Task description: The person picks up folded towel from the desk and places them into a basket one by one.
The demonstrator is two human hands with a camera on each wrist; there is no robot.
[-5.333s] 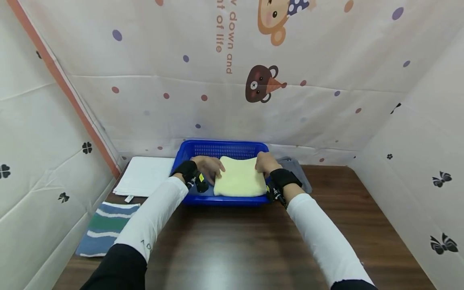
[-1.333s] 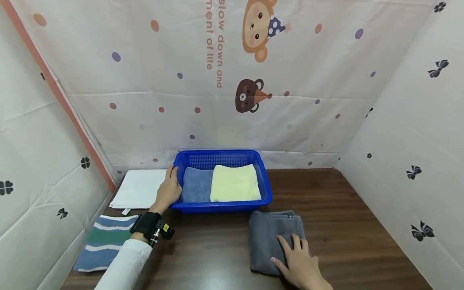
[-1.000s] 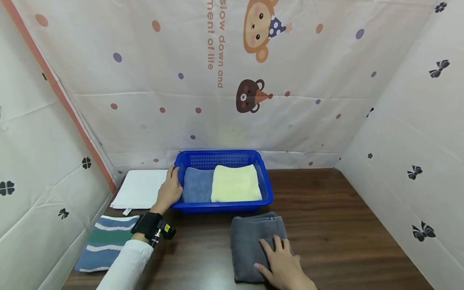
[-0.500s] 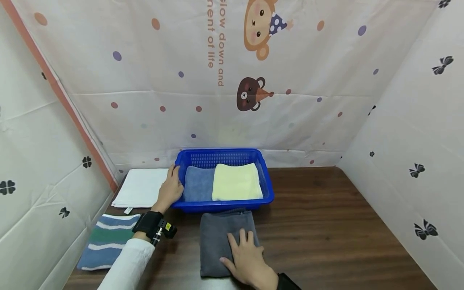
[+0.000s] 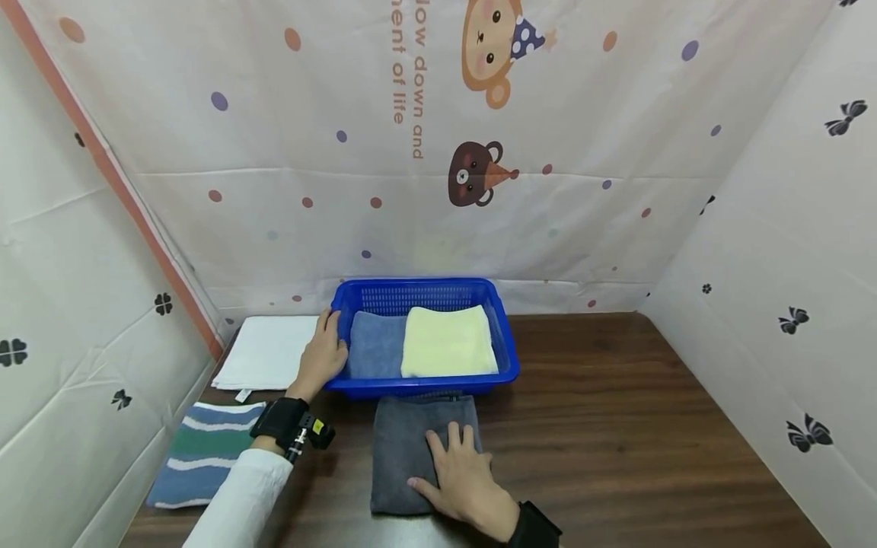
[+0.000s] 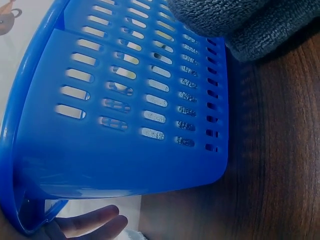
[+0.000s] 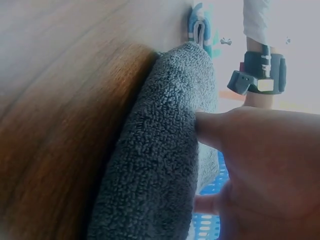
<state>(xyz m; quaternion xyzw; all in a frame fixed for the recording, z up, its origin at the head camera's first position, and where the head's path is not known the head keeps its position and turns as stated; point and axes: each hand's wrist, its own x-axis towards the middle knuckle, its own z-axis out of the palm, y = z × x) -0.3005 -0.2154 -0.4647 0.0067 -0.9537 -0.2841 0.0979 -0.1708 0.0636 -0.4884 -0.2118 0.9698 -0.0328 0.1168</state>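
A blue plastic basket stands near the back wall, holding a folded blue towel on its left and a folded pale yellow towel on its right. My left hand rests along the basket's left end, fingers nearly straight; in the left wrist view the fingers show beyond the rim. In front of the basket lies a folded dark grey towel. My right hand lies on it with spread fingers. The right wrist view shows the thumb against the grey towel's thick folded edge.
A folded white towel with a small tag lies left of the basket. Nearer me is a striped blue, green and white towel. Printed white cloth walls enclose the brown wooden table at the back and sides.
Earlier, both hands were at the yellow towel inside the basket. The grey towel has come from the right side to the basket's front, sliding left under my right hand; my left hand stays at the basket.
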